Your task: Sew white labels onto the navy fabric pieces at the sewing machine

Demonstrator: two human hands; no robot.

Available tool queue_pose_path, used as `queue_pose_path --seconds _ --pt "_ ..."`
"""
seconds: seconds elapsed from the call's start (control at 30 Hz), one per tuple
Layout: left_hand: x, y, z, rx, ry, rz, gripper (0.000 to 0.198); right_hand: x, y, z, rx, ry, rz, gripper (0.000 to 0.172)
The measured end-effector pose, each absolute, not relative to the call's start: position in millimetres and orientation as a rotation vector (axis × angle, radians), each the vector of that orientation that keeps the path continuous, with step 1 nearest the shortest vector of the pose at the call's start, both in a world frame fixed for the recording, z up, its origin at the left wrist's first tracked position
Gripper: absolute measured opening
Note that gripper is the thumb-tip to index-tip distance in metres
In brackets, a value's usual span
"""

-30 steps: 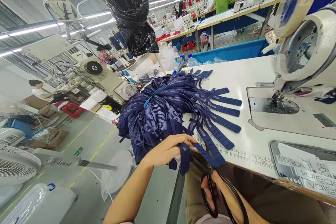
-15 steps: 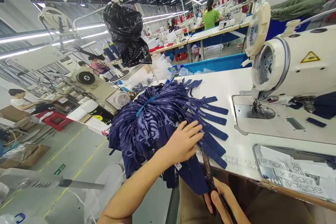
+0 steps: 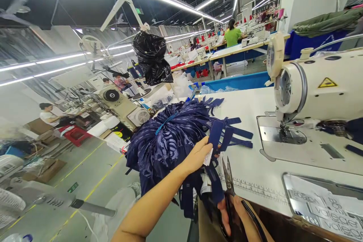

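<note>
My left hand (image 3: 197,155) is closed on navy fabric strips (image 3: 216,133) at the right side of a big bundle of navy patterned garments (image 3: 159,151). A teal tie (image 3: 164,123) runs round the bundle. Beside the left fingers a white printed label (image 3: 208,157) shows. My right hand (image 3: 241,215), at the table's front edge, is shut on black-handled scissors (image 3: 229,181). Their blades point up and stand slightly apart, just right of the strips, with no fabric visible between them. The left fingertips are partly hidden behind the strips.
A sewing machine (image 3: 323,87) stands on the white table (image 3: 244,106) at right. White printed labels lie in a tray (image 3: 289,181) at front right. A black plastic bag (image 3: 151,56) hangs behind the bundle. Another machine (image 3: 116,102) is at left; people sit farther back.
My left hand has gone from lying spread over the strips to gripping some and lifting them upright, with the label showing. The scissors have come clear of the fabric, blades now visible. The view has tilted up.
</note>
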State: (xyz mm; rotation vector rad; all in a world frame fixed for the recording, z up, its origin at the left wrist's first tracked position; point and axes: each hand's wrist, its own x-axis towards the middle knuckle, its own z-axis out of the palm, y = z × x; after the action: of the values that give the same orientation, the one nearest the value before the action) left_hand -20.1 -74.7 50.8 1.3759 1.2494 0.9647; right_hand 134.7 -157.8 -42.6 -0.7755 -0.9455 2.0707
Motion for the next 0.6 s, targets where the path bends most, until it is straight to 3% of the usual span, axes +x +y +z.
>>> queue_pose_path --seconds 0.2,0.43,0.6 --pt "-22.4 -84.4 51.1 1.348 1.235 1.024 0.023 118.7 -137.3 -17.7 -0.69 -0.877 2.167 0.059" --pt "-29.2 -92.2 56.8 0.998 1.152 1.162 0.018 125.9 -147.8 -27.3 -0.827 -0.934 1.951 0.056" --pt "-40.8 -94.9 60.5 0.883 1.122 1.25 0.022 121.1 -162.7 -38.7 -0.775 -0.918 2.102 0.055"
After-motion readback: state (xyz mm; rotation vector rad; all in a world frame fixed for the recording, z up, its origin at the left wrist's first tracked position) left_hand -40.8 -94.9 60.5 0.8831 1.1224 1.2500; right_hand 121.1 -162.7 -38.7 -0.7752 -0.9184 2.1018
